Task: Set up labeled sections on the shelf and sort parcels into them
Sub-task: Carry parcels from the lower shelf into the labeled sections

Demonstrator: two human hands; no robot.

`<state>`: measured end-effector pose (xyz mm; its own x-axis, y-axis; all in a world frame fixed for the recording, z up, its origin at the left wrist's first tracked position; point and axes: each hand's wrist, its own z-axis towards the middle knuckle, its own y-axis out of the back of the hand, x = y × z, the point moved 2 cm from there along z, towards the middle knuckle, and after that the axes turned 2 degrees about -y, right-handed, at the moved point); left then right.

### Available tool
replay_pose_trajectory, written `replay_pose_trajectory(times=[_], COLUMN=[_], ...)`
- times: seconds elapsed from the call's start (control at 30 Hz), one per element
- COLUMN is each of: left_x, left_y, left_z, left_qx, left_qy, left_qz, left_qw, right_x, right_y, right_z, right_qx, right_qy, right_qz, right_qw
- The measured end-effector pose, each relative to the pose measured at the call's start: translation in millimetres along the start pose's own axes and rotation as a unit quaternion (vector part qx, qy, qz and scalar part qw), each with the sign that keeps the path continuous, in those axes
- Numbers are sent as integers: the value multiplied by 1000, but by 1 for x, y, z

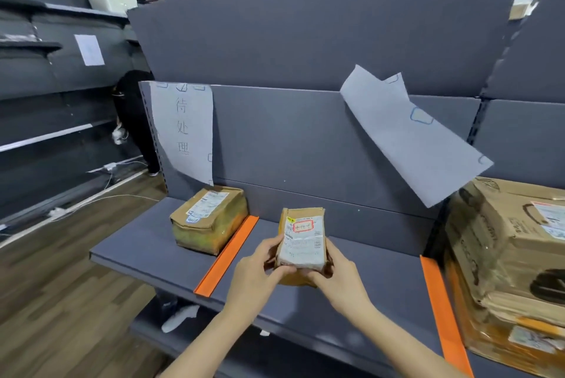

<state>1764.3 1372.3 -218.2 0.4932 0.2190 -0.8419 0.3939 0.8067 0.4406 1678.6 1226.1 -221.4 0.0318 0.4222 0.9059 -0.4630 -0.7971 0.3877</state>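
Nearest the camera, left hand (256, 273) and right hand (339, 276) gripping a small brown parcel (302, 240) by its lower end, fingers and thumbs curled round both sides, white shipping label with a red-framed mark facing the lens. Held upright over the middle section of the grey shelf (146, 243), between the left orange divider (226, 255) and the right orange divider (443, 310); whether touching the board, impossible to tell. Just beyond the left orange divider, a taped brown parcel (211, 218) lying flat in the left section. Past the right orange divider, stacked cardboard cartons (504, 255). On the back panel above the left section, a white handwritten sheet (183, 130), lower corner curling; further right, a second sheet (412, 136) hanging askew, top folded over. Far left, a person in dark clothes (134, 114) at another run of shelving.
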Motion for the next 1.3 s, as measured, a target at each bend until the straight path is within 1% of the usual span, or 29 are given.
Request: replay_pose_trajectory(times=[0.27, 0.4, 0.53, 0.67, 0.83, 0.97, 1.17, 1.3], left_x=[47, 77, 116, 150, 173, 179, 183, 186], left_y=[14, 28, 33, 30, 26, 25, 22, 20], left_z=[41, 71, 106, 130, 153, 165, 182, 188], left_qx=[87, 107, 124, 141, 169, 167, 128, 124], left_qy=[3, 7, 22, 36, 20, 11, 5, 7], left_qz=[14, 25, 44, 82, 158, 148, 139, 139], left_qw=[996, 994, 991, 986, 973, 975, 982, 982], right_x=[-25, -39, -53, -71, -94, -104, -110, -111], right_y=[-35, -62, -87, -108, -129, -139, -144, -146], right_z=[46, 79, 115, 142, 167, 182, 204, 210], right_qx=[17, 41, 32, 25, 26, 26, 3, 2], right_qy=[-35, -58, -75, -104, -139, -159, -174, -184], right_qz=[4, -27, -48, -77, -99, -116, -142, -156], right_qw=[999, 997, 995, 991, 985, 980, 974, 970])
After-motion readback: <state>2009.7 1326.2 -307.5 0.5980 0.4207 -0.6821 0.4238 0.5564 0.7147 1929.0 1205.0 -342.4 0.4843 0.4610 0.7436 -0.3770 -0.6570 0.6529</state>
